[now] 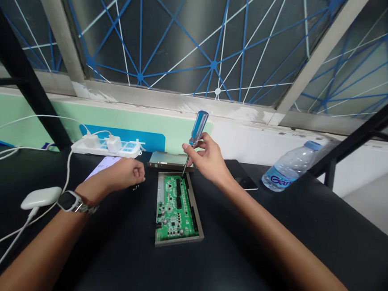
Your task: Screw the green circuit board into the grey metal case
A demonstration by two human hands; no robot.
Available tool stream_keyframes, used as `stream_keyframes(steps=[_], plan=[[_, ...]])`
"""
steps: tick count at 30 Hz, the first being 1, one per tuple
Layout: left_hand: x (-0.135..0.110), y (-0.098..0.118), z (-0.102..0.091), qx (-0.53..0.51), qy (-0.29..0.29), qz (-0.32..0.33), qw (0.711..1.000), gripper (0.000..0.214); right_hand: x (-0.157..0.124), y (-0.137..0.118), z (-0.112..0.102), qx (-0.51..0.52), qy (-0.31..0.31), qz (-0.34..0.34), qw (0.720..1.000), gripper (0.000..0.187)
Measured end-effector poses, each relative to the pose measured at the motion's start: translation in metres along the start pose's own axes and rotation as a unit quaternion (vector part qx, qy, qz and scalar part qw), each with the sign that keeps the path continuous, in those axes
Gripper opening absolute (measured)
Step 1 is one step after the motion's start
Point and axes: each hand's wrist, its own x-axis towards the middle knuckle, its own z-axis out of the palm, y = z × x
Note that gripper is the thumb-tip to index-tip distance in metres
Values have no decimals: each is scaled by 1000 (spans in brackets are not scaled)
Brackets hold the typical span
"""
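Green board [175, 207], likely light, stiff and fragile, lies in its grey case [178, 242] mid-tabletop [238, 265]; the case edges look the safest hold. The right hand [208, 161] pinches a screwdriver [197, 130], tip at the board's far corner. The left hand [126, 174] rests clenched nearby.

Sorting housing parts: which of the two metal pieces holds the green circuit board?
The nearer open tray, green board inside, screwdriver tip at its far end; the flat cover behind it has none.
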Motion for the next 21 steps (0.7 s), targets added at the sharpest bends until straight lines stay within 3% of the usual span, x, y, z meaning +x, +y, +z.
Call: stream_keyframes(steps=[3, 13, 18, 21], plan=[[-2, -10, 4, -12, -30, -21, 999, 14, 1, 3, 0, 8, -55, 11, 998, 24], [-4, -17, 3, 28, -20, -27, 999, 14, -3, 1, -2, -84, -58, -31, 994, 23], [-4, -5, 5, 21, -32, -24, 999, 13, -4, -1, -2, -96, -62, -37, 993, 24], [-5, 12, 9, -34, -19, 24, 999, 18, -4, 1, -1, -87, -55, -45, 994, 23]])
